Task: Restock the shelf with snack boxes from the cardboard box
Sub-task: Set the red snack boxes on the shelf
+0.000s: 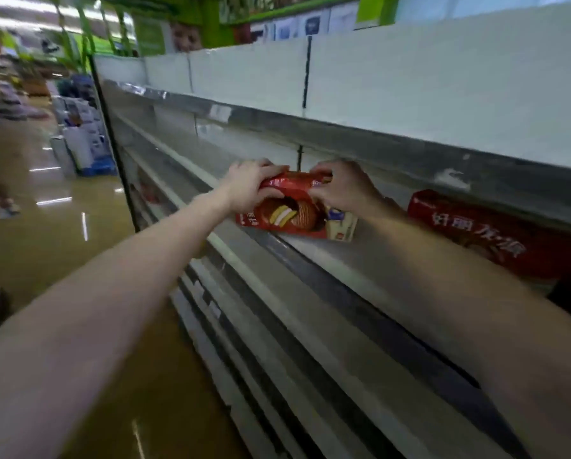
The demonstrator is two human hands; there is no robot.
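A red snack box (294, 212), printed with a round chocolate-coated pie, stands at the front edge of the middle shelf (327, 256), its lower edge on the shelf lip and its top tipped back under the shelf above. The left hand (251, 183) grips its upper left corner, fingers curled over the top and thumb on the front face. The right hand (340, 190) grips the upper right corner the same way, fingers hooked over the top edge. Both hands sit on the box's top; the printed front shows below them. Both forearms reach in from the lower part of the view, the left from the lower left, the right from the lower right.

Two boxes are plainly in view. The second box (496, 240), also red with white characters, lies further right on the same shelf, well apart from the held one and partly hidden behind the right forearm.

The upper shelf (377, 140) runs across just above the hands, with a white back panel (410, 77) over it. Lower shelves (244, 342) step down toward the floor (45, 243), which is glossy and tan. A blurred red patch further left on a lower shelf cannot be made out. Down the aisle at the far left stands a blue and white display (85, 140), blurred, and green signs hang overhead.
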